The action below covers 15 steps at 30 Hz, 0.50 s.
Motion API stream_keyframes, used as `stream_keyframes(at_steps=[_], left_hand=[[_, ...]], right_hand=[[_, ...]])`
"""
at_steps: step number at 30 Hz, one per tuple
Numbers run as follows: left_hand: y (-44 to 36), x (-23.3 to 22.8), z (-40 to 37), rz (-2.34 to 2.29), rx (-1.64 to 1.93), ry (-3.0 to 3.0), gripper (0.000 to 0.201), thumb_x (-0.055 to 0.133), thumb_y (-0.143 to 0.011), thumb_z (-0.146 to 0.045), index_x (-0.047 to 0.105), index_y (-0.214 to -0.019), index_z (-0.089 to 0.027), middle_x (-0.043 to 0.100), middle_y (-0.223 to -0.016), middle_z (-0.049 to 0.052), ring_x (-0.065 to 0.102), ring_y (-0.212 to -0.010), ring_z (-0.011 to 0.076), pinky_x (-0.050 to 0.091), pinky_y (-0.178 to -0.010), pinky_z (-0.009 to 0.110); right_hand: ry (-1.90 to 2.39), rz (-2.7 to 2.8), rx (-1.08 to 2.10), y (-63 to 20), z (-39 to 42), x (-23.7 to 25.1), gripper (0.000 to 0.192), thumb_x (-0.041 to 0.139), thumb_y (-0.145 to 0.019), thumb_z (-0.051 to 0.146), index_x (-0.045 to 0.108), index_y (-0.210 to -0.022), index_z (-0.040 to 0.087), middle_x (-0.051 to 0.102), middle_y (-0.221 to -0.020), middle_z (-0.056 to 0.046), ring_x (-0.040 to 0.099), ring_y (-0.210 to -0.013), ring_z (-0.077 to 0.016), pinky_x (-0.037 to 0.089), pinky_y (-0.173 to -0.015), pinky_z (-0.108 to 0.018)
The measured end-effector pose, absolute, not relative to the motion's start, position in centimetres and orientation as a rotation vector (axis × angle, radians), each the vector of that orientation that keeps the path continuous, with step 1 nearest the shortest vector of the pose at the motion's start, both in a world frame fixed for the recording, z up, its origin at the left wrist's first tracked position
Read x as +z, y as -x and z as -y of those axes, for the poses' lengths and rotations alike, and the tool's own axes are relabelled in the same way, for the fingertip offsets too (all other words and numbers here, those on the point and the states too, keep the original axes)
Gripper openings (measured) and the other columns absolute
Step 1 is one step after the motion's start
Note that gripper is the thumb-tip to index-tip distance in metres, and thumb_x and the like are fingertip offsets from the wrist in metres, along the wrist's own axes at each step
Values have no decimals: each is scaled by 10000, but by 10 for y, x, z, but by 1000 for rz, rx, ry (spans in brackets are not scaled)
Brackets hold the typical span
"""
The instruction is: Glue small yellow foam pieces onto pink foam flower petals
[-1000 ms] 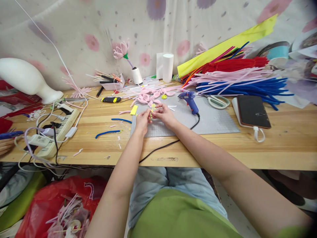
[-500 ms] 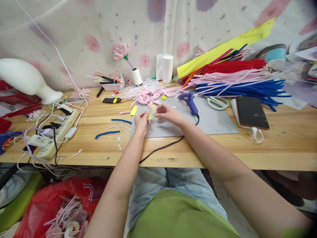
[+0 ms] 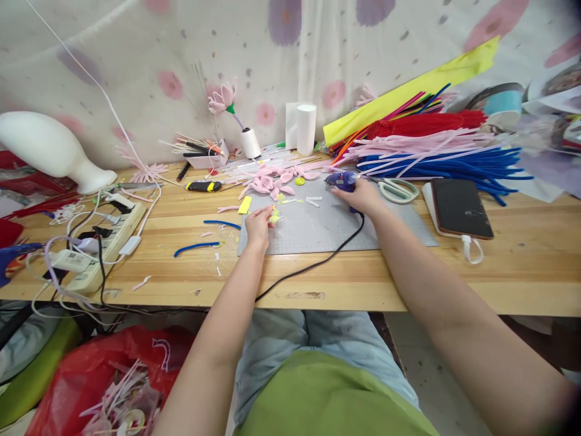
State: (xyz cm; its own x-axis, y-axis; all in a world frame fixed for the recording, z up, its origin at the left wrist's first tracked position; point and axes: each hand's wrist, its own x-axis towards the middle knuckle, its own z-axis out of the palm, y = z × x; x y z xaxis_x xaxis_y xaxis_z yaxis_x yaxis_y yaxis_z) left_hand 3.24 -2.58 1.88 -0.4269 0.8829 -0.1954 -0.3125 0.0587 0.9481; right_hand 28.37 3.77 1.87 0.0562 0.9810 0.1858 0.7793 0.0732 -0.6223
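Note:
My left hand (image 3: 259, 226) pinches a small yellow piece (image 3: 275, 215) above the left part of the grey cutting mat (image 3: 313, 233). What the piece is made of is too small to tell. To the right, my right hand (image 3: 361, 197) is closed around the blue glue gun (image 3: 341, 180), whose nozzle points left. Pink fuzzy petals (image 3: 272, 180) lie in a heap beyond my left hand, with a round yellow piece (image 3: 300, 181) beside them. White and yellow scraps (image 3: 313, 200) lie on the mat between my hands. A yellow rectangle (image 3: 245, 204) rests at the mat's left edge.
Scissors (image 3: 399, 191) and a phone (image 3: 460, 207) lie at the right, before bundled pipe cleaners (image 3: 436, 160). A black cord (image 3: 313, 264) crosses the mat and table front. A box cutter (image 3: 203, 186), blue pieces (image 3: 196, 246) and a power strip (image 3: 111, 242) lie left.
My right hand has moved right, away from my left hand, and has taken hold of the glue gun. My left hand stays nearly in place with the yellow piece.

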Motion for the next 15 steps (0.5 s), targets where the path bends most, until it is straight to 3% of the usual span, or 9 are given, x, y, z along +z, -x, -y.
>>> stream_keyframes(at_steps=[3, 7, 11, 15], left_hand=[[-32, 19, 26, -1361, 1555, -625, 122, 702, -565, -204, 642, -621, -114, 491, -515, -34, 411, -491, 46, 301, -420, 181], [-33, 18, 25, -1363, 1563, -638, 117, 699, -568, -199, 644, -626, -113, 508, -530, -28, 415, -493, 45, 298, -413, 175], [-33, 16, 25, -1369, 1570, -657, 125, 708, -574, -212, 640, -619, -117, 489, -515, -38, 405, -480, 43, 310, -413, 178], [-32, 15, 27, -1367, 1563, -696, 141, 717, -575, -229, 650, -628, -117, 439, -479, -53, 385, -457, 43, 315, -408, 186]], right_hand=[[1823, 1512, 558, -267, -35, 16, 448, 574, -740, 502, 633, -954, 112, 656, -931, -158, 608, -865, -238, 444, -708, -338], [1366, 1496, 902, -258, -13, 36, 473, 567, -730, 555, 613, -949, 139, 659, -926, -121, 591, -712, -152, 443, -564, -257], [1159, 1722, 1235, -244, 10, 47, 451, 646, -663, 568, 617, -790, 136, 616, -664, -48, 466, -488, -78, 351, -419, -217], [1234, 1799, 1228, -230, 15, 40, 434, 637, -671, 575, 595, -673, 143, 476, -468, 20, 394, -412, -63, 324, -400, -222]])
